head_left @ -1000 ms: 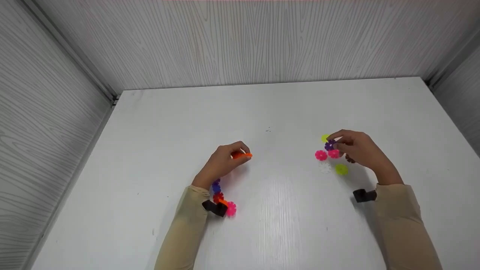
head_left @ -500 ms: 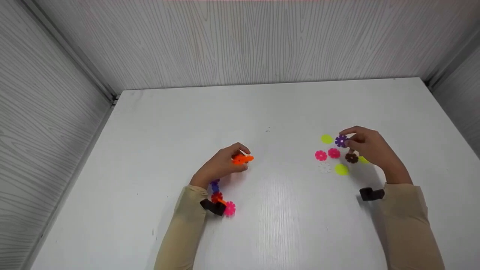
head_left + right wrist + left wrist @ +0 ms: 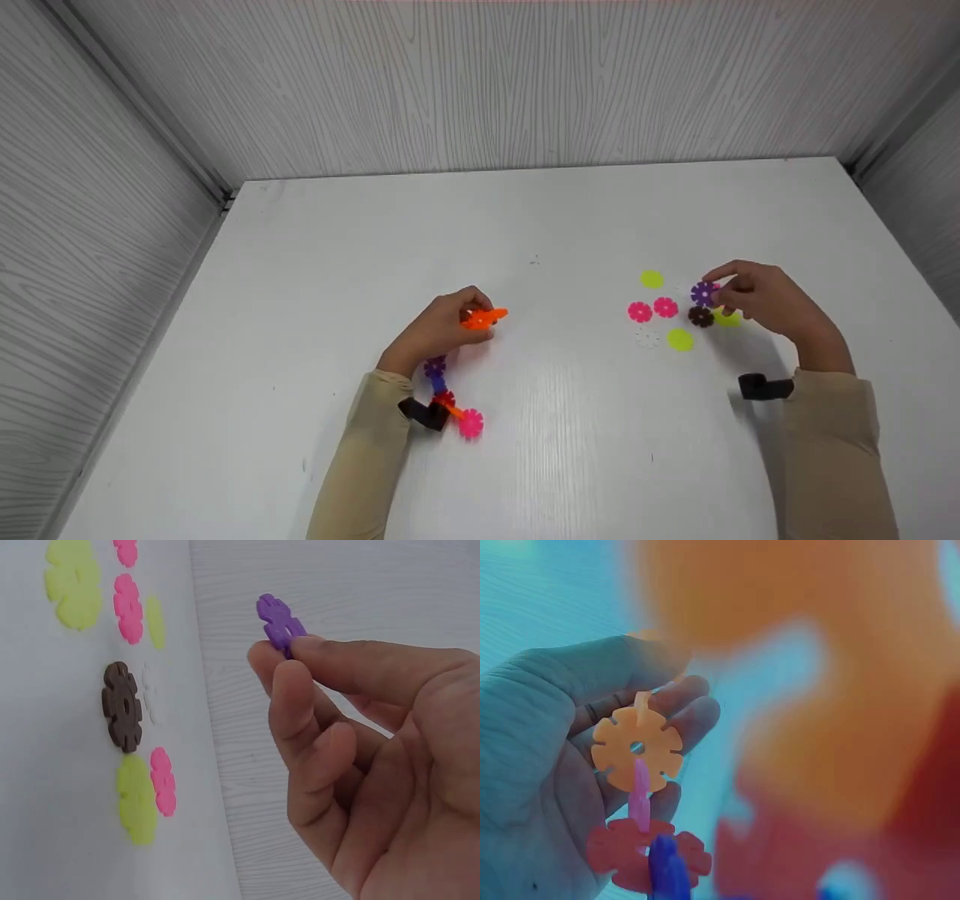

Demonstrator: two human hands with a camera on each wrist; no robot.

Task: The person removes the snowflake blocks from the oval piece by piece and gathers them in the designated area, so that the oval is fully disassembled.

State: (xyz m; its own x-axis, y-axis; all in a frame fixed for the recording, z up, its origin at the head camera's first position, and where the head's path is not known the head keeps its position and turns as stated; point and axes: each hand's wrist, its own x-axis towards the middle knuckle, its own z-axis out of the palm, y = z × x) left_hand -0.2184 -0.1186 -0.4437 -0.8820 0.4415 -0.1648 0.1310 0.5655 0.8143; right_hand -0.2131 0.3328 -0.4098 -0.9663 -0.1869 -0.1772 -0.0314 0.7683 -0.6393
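Observation:
My left hand (image 3: 439, 330) holds one end of a chain of interlocked plastic snowflake discs, pinching it at an orange disc (image 3: 480, 320). From under the wrist, the chain runs down with a dark purple disc (image 3: 435, 367), a blue one and a red one to a pink disc (image 3: 471, 424). In the left wrist view an orange disc (image 3: 622, 757), a pink one and a red disc (image 3: 619, 855) hang joined near the palm. My right hand (image 3: 772, 300) pinches a purple snowflake disc (image 3: 276, 621) between thumb and fingers, raised above the loose discs.
Below the right hand lie a brown disc (image 3: 701, 316) and a yellow-green disc (image 3: 727, 319). To their left lie two pink discs (image 3: 665, 307), a white disc (image 3: 647, 338) and more yellow-green discs (image 3: 680, 340). Wood-grain panels (image 3: 480, 82) stand around the white table (image 3: 375, 247).
My right hand has moved right with the purple disc, away from the left-hand loose discs. The left hand stays nearly in place; its orange disc has tilted to show more of its face.

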